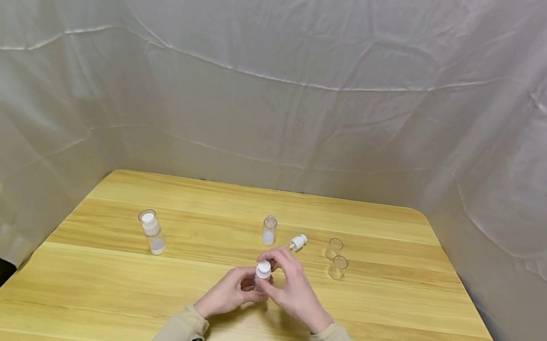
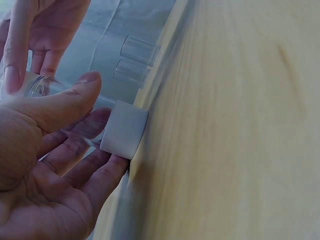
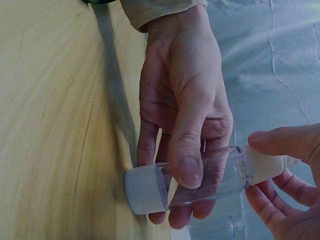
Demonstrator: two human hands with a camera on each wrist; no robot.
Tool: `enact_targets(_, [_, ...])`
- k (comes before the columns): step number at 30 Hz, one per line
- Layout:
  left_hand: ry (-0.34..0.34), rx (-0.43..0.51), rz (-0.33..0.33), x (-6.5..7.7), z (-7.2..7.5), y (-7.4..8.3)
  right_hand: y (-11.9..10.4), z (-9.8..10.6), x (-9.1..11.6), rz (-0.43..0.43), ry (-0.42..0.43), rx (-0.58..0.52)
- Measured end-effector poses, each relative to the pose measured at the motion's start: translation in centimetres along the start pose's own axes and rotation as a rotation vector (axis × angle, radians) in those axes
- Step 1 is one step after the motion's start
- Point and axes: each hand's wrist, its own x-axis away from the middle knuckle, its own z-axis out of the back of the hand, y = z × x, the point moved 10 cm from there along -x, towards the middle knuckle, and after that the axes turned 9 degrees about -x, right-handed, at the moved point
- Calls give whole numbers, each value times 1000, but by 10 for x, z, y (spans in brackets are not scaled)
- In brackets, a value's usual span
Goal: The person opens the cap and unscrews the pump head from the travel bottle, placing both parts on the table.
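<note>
Between both hands stands a small clear bottle (image 3: 222, 167) with a white base (image 3: 146, 190), upright on or just above the wooden table. My left hand (image 1: 230, 294) grips its clear body, the thumb (image 2: 75, 102) lying across the front and the fingers behind. At the top, my right hand (image 1: 294, 297) pinches the white pump head (image 1: 263, 270) between thumb and fingers. The pump head sits at the bottle's neck; whether it is fully tight I cannot tell.
Beyond the hands are a second clear bottle (image 1: 269, 231) without a pump and a loose white pump head (image 1: 298, 242) lying down. Two clear caps (image 1: 334, 250) (image 1: 337, 268) stand to the right. A bottle with pump and clear cap (image 1: 152, 231) stands left on the table (image 1: 91, 285).
</note>
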Motion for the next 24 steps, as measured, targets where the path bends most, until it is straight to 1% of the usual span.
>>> enact_targets(4, [2,-4,-5,0,0,0,-1,-1,0,25,-25,4])
enact_targets(7, [4,-9,-4,0,0,0,0,-2,1,22,-37,8])
enact_targets(12, [5,2,2,0,0,0,1,0,1,6,-14,7])
enact_targets(16, [-1,12,2,0,0,0,0,0,1,12,-3,-2])
enact_targets(20, [-1,2,-5,0,0,0,-1,-2,0,11,-30,-10])
enact_targets(24, [-3,-6,-25,0,0,2,0,-2,2,3,-46,2])
